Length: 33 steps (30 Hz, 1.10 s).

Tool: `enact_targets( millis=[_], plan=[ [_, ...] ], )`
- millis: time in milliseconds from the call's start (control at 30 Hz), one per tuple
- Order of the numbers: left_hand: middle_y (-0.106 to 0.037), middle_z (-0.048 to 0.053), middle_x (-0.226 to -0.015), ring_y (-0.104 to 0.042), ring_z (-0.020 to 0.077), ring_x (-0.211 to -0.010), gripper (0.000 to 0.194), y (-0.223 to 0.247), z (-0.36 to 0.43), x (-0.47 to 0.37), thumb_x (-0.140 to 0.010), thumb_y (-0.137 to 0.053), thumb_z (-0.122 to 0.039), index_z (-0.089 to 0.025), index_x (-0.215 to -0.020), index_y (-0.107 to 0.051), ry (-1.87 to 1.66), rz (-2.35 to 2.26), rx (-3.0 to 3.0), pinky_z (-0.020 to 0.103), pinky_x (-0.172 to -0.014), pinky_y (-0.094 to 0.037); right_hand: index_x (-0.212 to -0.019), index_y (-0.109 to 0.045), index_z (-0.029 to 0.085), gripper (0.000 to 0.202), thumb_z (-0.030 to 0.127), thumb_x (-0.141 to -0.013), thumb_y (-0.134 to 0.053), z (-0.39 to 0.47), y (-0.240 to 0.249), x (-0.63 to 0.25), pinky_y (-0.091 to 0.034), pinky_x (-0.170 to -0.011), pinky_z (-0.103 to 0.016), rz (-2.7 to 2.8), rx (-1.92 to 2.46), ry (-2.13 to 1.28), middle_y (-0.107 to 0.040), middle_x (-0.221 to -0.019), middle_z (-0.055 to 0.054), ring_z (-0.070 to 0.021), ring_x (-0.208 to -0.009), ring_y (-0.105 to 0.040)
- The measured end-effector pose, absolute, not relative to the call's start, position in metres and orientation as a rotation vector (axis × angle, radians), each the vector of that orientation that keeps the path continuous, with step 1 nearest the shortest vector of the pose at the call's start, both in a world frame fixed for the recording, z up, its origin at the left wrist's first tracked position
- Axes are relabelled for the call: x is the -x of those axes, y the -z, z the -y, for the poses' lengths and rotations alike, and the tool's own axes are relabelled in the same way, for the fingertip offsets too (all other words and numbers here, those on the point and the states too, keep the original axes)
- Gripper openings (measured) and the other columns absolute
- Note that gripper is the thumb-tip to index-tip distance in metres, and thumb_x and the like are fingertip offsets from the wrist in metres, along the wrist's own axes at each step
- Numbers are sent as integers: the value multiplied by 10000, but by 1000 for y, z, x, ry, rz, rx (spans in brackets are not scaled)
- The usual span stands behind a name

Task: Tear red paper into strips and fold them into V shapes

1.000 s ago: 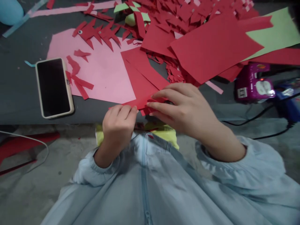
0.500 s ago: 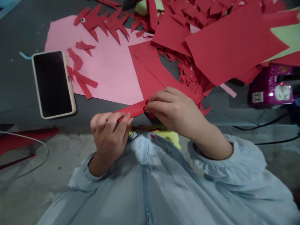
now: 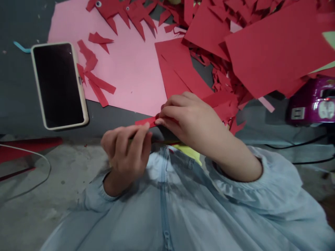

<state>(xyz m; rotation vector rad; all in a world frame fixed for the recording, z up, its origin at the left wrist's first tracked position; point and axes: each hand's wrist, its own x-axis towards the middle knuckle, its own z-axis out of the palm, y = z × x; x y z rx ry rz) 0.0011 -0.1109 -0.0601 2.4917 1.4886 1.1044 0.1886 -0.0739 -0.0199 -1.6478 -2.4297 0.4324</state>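
A narrow red paper strip (image 3: 145,122) is stretched between my two hands at the table's near edge. My left hand (image 3: 127,150) pinches it near its left end with thumb and forefinger. The fingertips of my right hand (image 3: 183,120) close on its right end and partly hide it. Just beyond lies a pink paper sheet (image 3: 128,76) bearing red cut pieces (image 3: 101,83). Two red paper figures with stuck-on eyes, a larger one (image 3: 107,12) and a smaller one (image 3: 137,15), lie at the pink sheet's far edge.
A phone (image 3: 59,87) lies face up at the left. Red paper sheets (image 3: 274,52) and several scraps heap up at the right. A purple device (image 3: 309,104) with black cables (image 3: 300,143) stands at far right. Red paper (image 3: 28,148) and a pale cord are at lower left.
My right hand has shifted slightly left, closer to my left hand, and less of the red strip shows between them. The camera view has moved a little.
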Motion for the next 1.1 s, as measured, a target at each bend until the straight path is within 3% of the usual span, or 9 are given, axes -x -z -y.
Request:
enact_targets(
  millis=[200, 467, 667, 1100],
  plan=[
    [-777, 49, -1026, -680, 208, -981, 389, 61, 129, -2, -828, -715, -218, -176, -1210, -653, -970, -1368, -2654, 344, -932, -432, -840, -722, 148, 244, 178, -932, -498, 65, 15, -185, -378, -714, -359, 2508, 1685, -487, -674, -820, -112, -232, -795, -550],
    [-728, 100, -1212, -684, 245, -1123, 527, 70, 131, -7, -896, -627, -309, -163, -1393, -532, -858, -1438, -2639, 351, -1003, -374, -874, -718, 147, 260, 204, -954, -477, 60, 15, -188, -392, -722, -357, 2617, 1629, -501, -683, -833, -105, -233, -813, -573],
    [-747, 87, -1168, -713, 227, -1055, 427, 70, 133, -8, -896, -623, -296, -166, -1302, -607, -820, -1495, -2656, 341, -965, -383, -826, -698, 150, 279, 240, -961, -471, 61, 9, -184, -403, -687, -359, 2680, 1626, -373, -673, -801, -110, -232, -757, -569],
    [-736, 97, -1188, -701, 235, -1083, 401, 66, 131, -6, -895, -627, -306, -139, -1259, -629, -779, -1472, -2646, 366, -949, -382, -838, -696, 146, 208, 170, -917, -505, 56, 9, -175, -354, -616, -321, 2640, 1736, -467, -663, -804, -108, -215, -746, -582]
  ],
)
